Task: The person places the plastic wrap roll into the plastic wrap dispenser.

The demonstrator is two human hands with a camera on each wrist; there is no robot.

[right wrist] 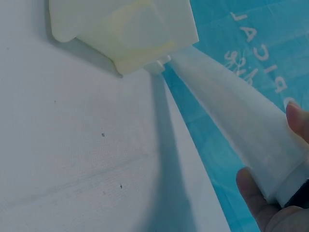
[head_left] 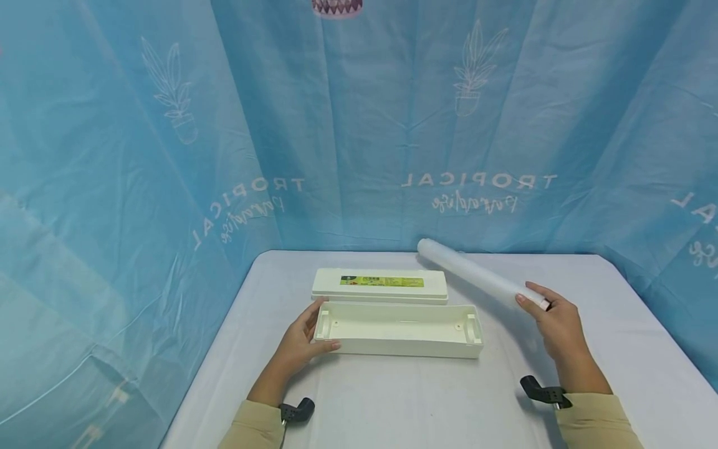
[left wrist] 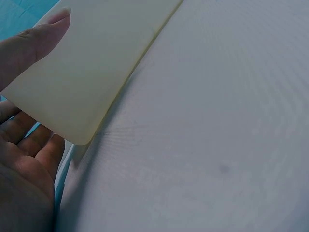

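A long cream plastic box [head_left: 404,347] stands without its lid on the white table, its hollow facing up. My left hand [head_left: 303,342] grips the box's left end, thumb on the front wall and fingers behind; in the left wrist view the thumb [left wrist: 46,38] lies along the box wall [left wrist: 91,72]. A roll of clear plastic wrap [head_left: 477,272] slants above the table to the right. My right hand [head_left: 555,318] holds the roll by its near end, thumb and fingers on opposite sides. The right wrist view shows the wrap roll [right wrist: 236,111] between thumb and fingers.
Behind the box lies its cream lid [head_left: 325,284] with a green and yellow label. A white cloth covers the table [head_left: 404,399]. Blue printed curtains [head_left: 359,125] hang around the back and sides.
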